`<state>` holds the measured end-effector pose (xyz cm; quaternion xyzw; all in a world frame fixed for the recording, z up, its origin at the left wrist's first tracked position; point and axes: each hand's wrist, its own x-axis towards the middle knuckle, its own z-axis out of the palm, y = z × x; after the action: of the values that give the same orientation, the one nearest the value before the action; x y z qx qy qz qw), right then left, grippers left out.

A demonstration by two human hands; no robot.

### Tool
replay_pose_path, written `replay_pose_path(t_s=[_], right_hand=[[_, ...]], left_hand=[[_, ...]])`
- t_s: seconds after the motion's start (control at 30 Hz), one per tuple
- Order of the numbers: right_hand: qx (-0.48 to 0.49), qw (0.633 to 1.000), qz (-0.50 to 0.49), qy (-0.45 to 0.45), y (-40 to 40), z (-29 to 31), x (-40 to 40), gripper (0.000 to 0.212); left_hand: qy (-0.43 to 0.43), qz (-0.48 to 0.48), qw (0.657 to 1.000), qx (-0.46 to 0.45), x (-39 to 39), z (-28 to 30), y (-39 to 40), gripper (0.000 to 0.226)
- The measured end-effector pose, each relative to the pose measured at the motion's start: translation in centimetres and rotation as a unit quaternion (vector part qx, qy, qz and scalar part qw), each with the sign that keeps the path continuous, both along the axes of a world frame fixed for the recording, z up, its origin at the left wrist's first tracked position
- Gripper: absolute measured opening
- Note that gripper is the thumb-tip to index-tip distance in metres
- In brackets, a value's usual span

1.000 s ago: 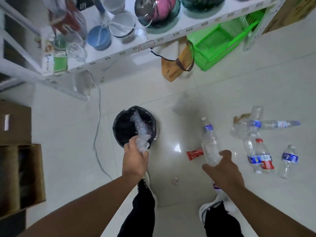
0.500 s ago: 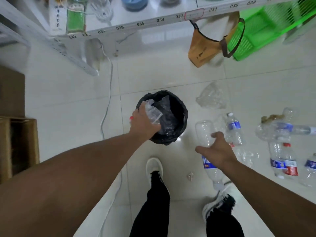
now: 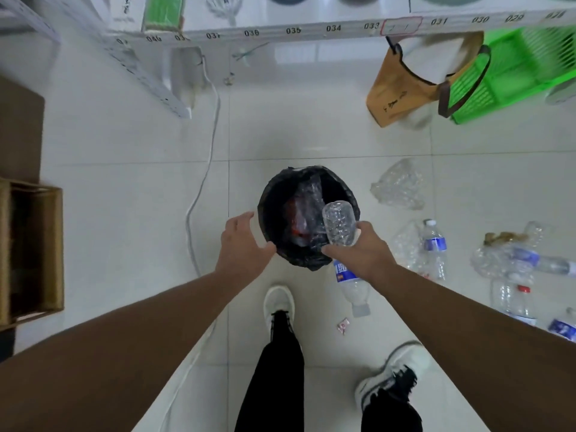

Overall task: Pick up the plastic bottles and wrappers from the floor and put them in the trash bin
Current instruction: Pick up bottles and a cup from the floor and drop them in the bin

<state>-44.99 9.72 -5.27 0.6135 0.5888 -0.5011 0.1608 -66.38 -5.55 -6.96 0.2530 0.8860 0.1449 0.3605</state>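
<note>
Since a moment ago my left hand (image 3: 246, 244) has let its crumpled plastic drop into the trash bin (image 3: 271, 194) and now hangs empty with fingers spread just beside the rim, while my right hand (image 3: 363, 251) has carried its bottle (image 3: 338, 224) over, fingers wrapped round the middle, base tipped above the bin's opening. One bin, one bottle in my grip. On the floor to my right I count roughly six more bottles (image 3: 433, 244) (some overlap, so the count is loose), one clear wrapper (image 3: 397, 185) and one small pink scrap (image 3: 343, 325).
</note>
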Motion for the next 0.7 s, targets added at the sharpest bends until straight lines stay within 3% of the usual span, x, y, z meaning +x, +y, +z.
replay_pose_path(t_s=[0.1,0.27,0.43,0.7], right_hand=[[0.023,1.000,0.016,0.004,0.5,-0.2,-1.5,0.118],[0.029,0.999,-0.001,-0.015,0.7,1.1,0.6,0.107],[0.023,0.998,-0.024,-0.059,1.4,1.8,7.7,0.115],[0.032,0.988,-0.132,-0.079,-0.6,3.2,22.5,0.107]], left_hand=[[0.010,-0.012,1.000,-0.010,-0.9,0.4,-1.4,0.087],[0.009,-0.045,0.999,-0.019,-0.9,2.2,-1.7,0.086],[0.008,-0.068,0.998,0.005,1.4,3.5,0.6,0.084],[-0.005,-0.127,0.992,0.004,9.5,4.4,4.4,0.087]])
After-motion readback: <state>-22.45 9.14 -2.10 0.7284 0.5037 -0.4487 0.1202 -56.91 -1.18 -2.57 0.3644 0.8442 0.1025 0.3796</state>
